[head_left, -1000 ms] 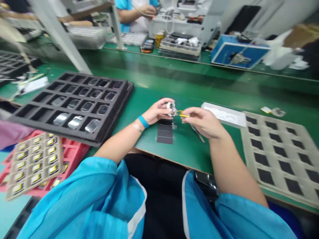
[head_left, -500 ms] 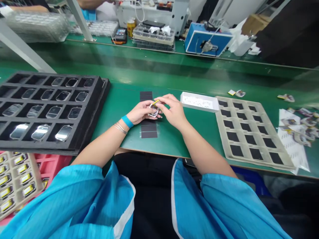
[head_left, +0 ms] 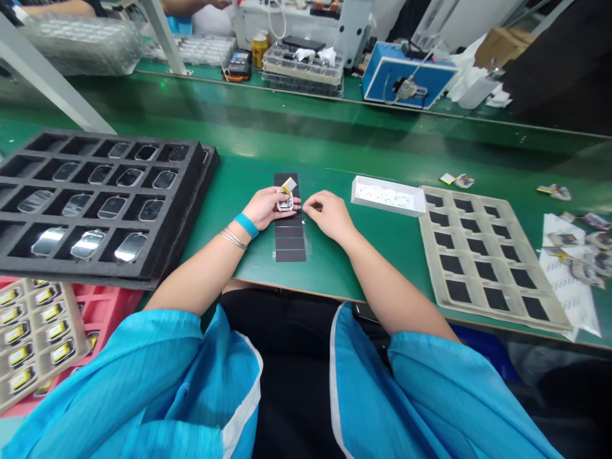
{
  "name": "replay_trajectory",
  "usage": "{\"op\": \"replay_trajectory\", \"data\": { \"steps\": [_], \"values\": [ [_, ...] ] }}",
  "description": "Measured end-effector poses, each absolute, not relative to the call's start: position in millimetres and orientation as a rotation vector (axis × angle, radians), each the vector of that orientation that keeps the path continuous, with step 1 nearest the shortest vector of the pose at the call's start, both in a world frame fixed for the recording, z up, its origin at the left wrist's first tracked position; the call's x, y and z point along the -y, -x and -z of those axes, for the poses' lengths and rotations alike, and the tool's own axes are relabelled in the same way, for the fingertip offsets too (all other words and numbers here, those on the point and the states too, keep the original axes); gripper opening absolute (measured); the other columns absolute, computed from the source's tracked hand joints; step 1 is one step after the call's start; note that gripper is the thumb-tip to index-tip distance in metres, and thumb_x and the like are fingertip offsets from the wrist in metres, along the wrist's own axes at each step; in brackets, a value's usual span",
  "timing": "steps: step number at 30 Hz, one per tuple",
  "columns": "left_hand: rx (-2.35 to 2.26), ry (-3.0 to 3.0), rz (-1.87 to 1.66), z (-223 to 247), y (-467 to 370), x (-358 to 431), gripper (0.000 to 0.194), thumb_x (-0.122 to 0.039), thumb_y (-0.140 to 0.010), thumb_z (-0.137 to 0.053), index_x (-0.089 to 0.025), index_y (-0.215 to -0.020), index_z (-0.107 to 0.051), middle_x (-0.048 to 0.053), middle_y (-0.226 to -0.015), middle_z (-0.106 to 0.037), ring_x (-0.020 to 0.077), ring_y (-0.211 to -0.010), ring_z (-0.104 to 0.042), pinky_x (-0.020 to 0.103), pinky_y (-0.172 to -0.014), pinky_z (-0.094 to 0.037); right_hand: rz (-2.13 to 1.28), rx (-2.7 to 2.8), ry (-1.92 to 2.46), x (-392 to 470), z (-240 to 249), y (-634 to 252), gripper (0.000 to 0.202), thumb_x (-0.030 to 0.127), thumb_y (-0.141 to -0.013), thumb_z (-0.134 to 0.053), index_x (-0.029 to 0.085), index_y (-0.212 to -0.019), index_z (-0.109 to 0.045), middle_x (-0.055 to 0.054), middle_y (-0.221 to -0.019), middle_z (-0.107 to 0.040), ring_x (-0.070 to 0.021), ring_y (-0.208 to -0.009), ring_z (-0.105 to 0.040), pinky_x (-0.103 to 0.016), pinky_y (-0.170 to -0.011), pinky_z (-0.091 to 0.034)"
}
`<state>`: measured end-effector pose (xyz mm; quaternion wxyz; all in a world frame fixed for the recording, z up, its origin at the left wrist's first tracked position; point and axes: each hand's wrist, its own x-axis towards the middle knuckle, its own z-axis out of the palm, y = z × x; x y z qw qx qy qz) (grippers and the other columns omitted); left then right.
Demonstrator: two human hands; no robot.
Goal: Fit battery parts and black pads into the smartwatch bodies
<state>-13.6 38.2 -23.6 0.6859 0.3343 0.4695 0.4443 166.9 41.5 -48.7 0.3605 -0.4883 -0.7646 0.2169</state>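
Note:
My left hand (head_left: 264, 208) holds a small watch case (head_left: 285, 203) with its inside facing up. A yellow and silver battery (head_left: 289, 185) stands out from the case's upper edge. Just right of the case, my right hand (head_left: 329, 215) has thumb and forefinger pinched together; anything between the fingertips is too small to make out. Under and beside the left fingers lies a column of black rectangular sheets (head_left: 290, 245) on the green table. A white box (head_left: 388, 196) with small pieces in it sits beyond the right hand.
A black foam tray (head_left: 165, 255) with glass covers fills the left. Below it is a beige tray (head_left: 41, 357) of cases on a red tray (head_left: 112, 299). At right, a beige tray (head_left: 507, 261) holds black sheets; loose parts (head_left: 590, 255) lie beyond.
My right hand has drawn back from the case, its fingers now pinched. The battery, earlier under the right fingers, now shows its face above the case. The view has shifted slightly.

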Motion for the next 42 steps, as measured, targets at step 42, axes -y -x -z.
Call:
{"op": "replay_trajectory", "data": {
  "steps": [42],
  "values": [
    [-1.092, -0.534, -1.177, 14.7, -4.4, -20.6, 0.011, -0.004, -0.085, -0.055, -0.014, -0.088, -0.055, 0.003, -0.081, -0.070, 0.0112, -0.073, -0.064, 0.042, -0.091, -0.054, -0.446, 2.045, 1.384, -42.1, 59.0, -157.5, 0.007, 0.019, -0.078, -0.068, 0.022, -0.075, -0.074, -0.009, -0.096, -0.068, -0.0277, -0.101, -0.062, -0.049, -0.099, -0.047]
  ]
}}
